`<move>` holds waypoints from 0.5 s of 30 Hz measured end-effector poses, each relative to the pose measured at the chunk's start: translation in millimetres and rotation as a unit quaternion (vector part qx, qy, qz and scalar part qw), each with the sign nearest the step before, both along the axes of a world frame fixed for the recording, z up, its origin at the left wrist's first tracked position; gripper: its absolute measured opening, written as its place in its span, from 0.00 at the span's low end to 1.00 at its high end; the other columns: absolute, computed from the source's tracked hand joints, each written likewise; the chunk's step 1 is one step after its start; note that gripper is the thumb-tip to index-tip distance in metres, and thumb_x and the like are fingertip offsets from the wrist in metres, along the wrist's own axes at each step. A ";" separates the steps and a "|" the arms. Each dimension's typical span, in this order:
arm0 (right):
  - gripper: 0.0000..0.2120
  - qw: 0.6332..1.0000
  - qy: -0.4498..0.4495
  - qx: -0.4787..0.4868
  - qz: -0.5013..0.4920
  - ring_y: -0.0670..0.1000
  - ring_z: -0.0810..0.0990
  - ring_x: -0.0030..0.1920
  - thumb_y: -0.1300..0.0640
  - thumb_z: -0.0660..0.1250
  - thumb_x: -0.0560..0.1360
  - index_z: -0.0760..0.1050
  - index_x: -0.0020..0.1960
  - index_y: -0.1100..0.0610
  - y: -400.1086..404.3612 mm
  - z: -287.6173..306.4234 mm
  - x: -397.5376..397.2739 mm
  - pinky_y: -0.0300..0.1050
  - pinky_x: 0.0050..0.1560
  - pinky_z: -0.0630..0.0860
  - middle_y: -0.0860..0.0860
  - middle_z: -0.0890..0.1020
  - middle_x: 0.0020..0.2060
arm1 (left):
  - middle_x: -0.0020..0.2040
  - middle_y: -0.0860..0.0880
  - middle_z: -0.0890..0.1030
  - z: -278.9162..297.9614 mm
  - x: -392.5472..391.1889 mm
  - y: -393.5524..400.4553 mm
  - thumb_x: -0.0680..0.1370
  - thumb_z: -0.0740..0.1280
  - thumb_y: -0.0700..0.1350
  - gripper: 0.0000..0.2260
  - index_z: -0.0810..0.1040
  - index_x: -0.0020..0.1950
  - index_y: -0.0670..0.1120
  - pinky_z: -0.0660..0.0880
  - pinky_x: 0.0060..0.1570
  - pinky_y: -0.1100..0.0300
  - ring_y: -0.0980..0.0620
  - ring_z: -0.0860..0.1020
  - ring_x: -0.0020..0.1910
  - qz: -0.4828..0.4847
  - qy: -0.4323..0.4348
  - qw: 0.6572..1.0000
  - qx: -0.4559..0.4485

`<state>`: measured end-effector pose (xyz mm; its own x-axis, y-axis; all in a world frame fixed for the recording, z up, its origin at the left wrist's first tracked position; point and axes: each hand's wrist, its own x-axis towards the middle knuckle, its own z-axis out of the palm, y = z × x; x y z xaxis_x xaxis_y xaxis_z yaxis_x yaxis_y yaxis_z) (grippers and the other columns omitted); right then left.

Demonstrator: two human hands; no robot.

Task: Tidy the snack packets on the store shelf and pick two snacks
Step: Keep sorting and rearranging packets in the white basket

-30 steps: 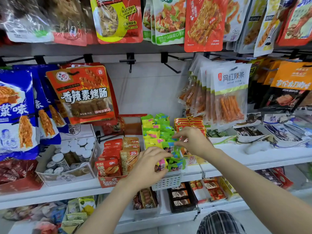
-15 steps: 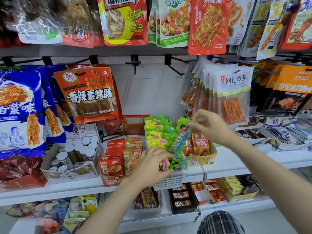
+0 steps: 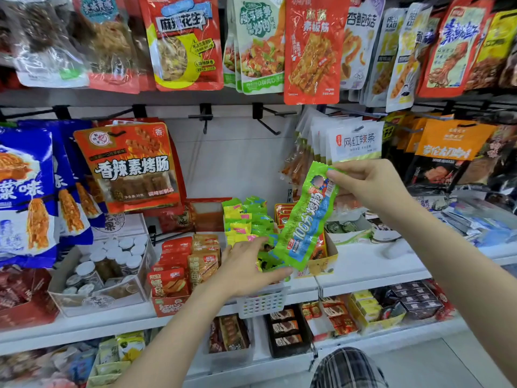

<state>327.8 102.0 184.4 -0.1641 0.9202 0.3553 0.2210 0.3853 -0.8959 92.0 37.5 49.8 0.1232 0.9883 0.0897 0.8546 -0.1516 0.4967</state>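
White basket (image 3: 261, 303) holds green pkts; R hand (image 3: 372, 186) pinches green packet (image 3: 305, 219), now lifted above basket; L hand (image 3: 246, 270), fingers spread, on pkts.

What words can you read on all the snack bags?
"香辣素烤肠": orange hanging packet.
"网红辣条": white hanging packet.
"麻辣花生": red and yellow packet on the top row.
"100分烤肠": green packet pinched at its top by the right hand, its bottom end touching the left hand.
"香鲍菇": pale packet on the top row.
The small print and the little packets on the shelf are too blurred to read.
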 end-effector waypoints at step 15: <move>0.05 0.996 0.055 -0.072 -0.012 0.47 0.85 0.35 0.60 0.71 0.75 0.82 0.51 0.58 6.5 -10.7 -13.8 0.38 0.35 0.81 0.49 0.86 0.34 | 0.60 0.34 0.80 22.2 33.3 -47.9 0.81 0.60 0.42 0.18 0.69 0.69 0.37 0.81 0.51 0.51 0.38 0.82 0.55 -0.021 -0.774 0.614 -0.154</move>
